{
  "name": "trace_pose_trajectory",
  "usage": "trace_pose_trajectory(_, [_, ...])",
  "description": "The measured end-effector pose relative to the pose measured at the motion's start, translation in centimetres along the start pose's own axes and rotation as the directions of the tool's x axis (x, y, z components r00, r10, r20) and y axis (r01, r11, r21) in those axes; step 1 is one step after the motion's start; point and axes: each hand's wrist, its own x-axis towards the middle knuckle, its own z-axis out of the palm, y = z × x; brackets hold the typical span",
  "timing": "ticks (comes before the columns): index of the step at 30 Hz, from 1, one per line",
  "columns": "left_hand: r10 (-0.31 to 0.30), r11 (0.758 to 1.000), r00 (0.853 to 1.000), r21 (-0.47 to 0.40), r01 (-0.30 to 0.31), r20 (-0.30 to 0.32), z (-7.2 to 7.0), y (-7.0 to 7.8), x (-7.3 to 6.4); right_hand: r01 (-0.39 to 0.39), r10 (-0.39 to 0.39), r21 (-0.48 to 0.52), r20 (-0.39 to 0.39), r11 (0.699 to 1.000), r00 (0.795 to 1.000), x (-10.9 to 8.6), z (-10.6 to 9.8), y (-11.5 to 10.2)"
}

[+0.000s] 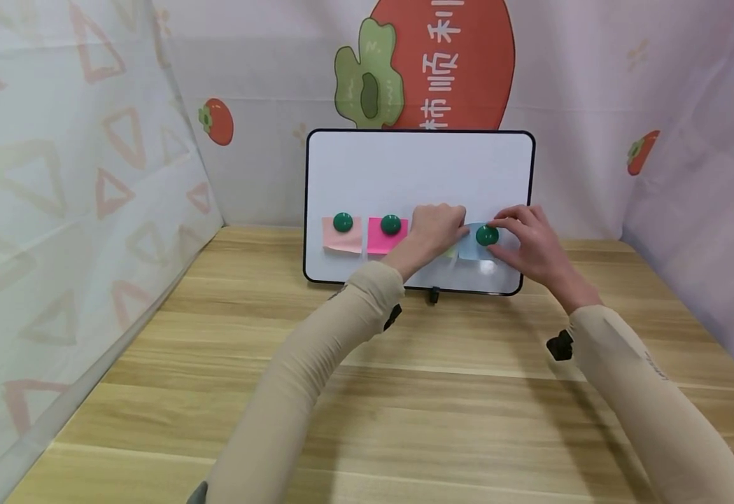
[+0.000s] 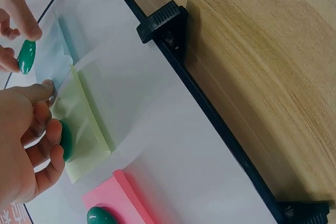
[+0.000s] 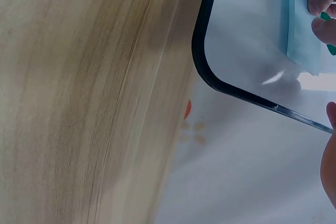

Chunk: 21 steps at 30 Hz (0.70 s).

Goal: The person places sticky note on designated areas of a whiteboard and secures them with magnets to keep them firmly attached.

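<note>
The right hand [image 1: 533, 245] pinches a round green magnet [image 1: 487, 235] between thumb and fingertips over a light blue sticky note [image 1: 469, 249] on the whiteboard [image 1: 417, 168]. At that note's left edge, the thumb of the left hand [image 1: 437, 225] presses a corner. Its other fingers [image 2: 51, 129] curl loosely beside a second green magnet [image 2: 66, 140] on a pale green note [image 2: 84, 132]; the head view mostly hides this note behind the hand. To the left, a bright pink note [image 1: 379, 243] and a peach note [image 1: 341, 242] each carry a green magnet.
The black-framed whiteboard leans upright on black feet [image 1: 434, 295] at the back of a wooden table [image 1: 367, 420]. Behind it hangs a printed cloth [image 1: 259, 182], with more cloth along both sides. Black devices [image 1: 560, 346] sit at the wrists.
</note>
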Motion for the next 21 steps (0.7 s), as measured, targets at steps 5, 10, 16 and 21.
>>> trace_pose_trajectory(5, [0.004,1.0,1.0,0.024,-0.005,0.014,-0.3,0.1,0.0,-0.094,0.094,-0.054,-0.007,0.994,0.996,0.7,0.4,0.1])
trace_pose_trajectory(10, [0.003,1.0,1.0,0.031,-0.004,0.031,-0.5,0.4,0.0,-0.148,0.147,-0.093,-0.016,0.985,0.989,1.1,0.8,0.2])
trace_pose_trajectory(16, [0.0,0.999,0.999,0.041,-0.001,0.032,-0.4,0.5,0.1,-0.167,0.165,-0.105,-0.022,0.98,0.986,1.1,1.1,0.1])
trace_pose_trajectory(21, [-0.003,0.998,0.999,0.055,0.001,0.034,-0.1,0.3,0.0,-0.186,0.185,-0.096,-0.02,0.978,0.983,1.2,1.5,-0.1])
